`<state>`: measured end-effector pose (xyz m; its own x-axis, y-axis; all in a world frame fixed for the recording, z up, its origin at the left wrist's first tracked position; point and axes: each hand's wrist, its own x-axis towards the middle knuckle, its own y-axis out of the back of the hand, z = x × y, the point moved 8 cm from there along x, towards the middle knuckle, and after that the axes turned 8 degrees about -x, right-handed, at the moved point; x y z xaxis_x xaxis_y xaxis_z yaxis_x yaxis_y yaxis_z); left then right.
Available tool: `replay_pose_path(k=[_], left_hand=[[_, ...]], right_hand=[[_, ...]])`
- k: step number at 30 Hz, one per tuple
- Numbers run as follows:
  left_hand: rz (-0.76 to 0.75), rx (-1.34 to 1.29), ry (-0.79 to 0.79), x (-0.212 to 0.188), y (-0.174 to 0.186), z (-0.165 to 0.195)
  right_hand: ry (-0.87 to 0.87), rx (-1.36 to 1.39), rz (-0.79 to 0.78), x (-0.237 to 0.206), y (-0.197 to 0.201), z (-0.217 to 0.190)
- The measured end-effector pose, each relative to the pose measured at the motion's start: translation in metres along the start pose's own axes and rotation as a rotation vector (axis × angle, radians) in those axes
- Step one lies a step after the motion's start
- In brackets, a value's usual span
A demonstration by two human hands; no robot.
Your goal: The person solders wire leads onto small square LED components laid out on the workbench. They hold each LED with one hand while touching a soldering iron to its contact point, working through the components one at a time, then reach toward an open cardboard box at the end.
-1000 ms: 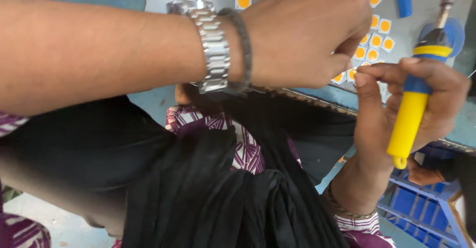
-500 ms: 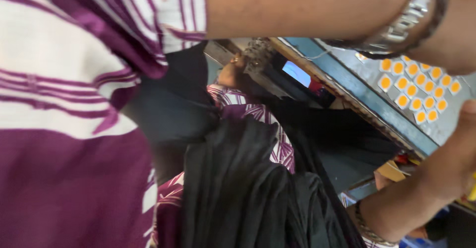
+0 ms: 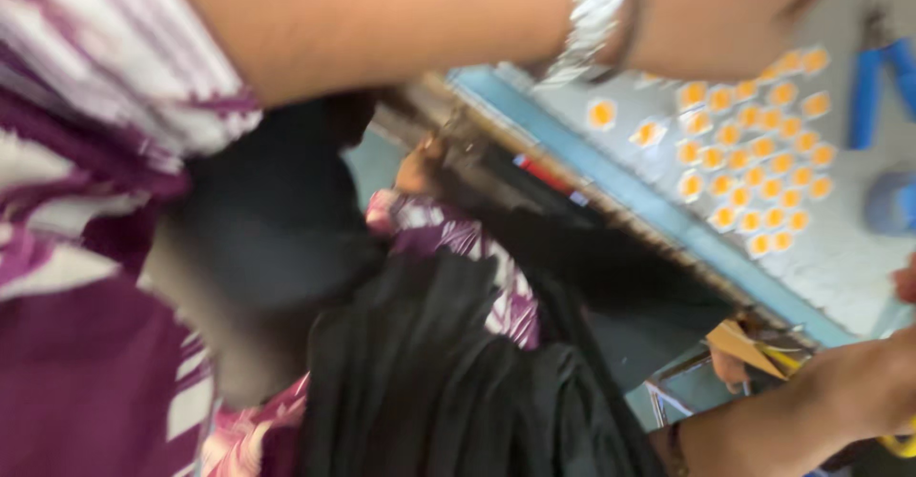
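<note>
Swung down and left since a second ago. Left hand (image 3: pixel 735 10) now along upper edge, fingers cropped, cannot tell. Right hand (image 3: pixel 859 391) lower right, closed on yellow plastic screwdriver handle (image 3: pixel 897 444), barely showing. Small orange-centred square parts (image 3: pixel 754 143) on grey-blue worktable (image 3: pixel 840 258), upper right.

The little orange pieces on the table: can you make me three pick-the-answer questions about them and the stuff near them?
1. Where does the blue-handled tool lie?
A. on the black cloth
B. under the table
C. at the top right, past the orange pieces

2. What colour is the wristwatch?
A. red
B. silver
C. green

3. How are the orange pieces set?
A. lying flat, many in rows
B. stacked in a tower
C. hanging from a string

Answers:
1 C: the blue-handled tool lies beyond the orange pieces.
2 B: the wristwatch has a shiny silver band.
3 A: the pieces lie flat on the grey board.
</note>
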<state>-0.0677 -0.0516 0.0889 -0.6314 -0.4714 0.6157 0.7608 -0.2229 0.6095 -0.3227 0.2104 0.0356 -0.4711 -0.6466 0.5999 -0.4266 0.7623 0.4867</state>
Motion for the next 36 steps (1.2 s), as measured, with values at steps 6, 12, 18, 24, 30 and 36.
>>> replay_pose_path(k=[6, 12, 18, 24, 30, 36], left_hand=[[-0.021, -0.192, -0.146, -0.027, 0.017, -0.006], [-0.090, -0.245, -0.078, -0.031, 0.026, -0.031], [-0.118, -0.195, 0.205, -0.021, 0.006, -0.058], [-0.084, -0.281, 0.004, -0.039, 0.005, -0.023], [-0.092, -0.324, 0.009, -0.046, -0.004, -0.006], [-0.103, -0.293, 0.001, -0.045, -0.005, -0.005]], right_hand=[[0.007, 0.051, 0.319, -0.024, 0.037, 0.007], [-0.016, 0.258, 0.515, -0.037, 0.055, 0.019], [0.057, 0.259, 0.376, -0.003, 0.042, 0.020], [0.116, 0.241, 0.298, 0.040, 0.017, 0.006], [0.062, 0.244, 0.418, 0.024, -0.001, -0.004], [0.081, 0.315, 0.331, 0.026, -0.007, -0.005]])
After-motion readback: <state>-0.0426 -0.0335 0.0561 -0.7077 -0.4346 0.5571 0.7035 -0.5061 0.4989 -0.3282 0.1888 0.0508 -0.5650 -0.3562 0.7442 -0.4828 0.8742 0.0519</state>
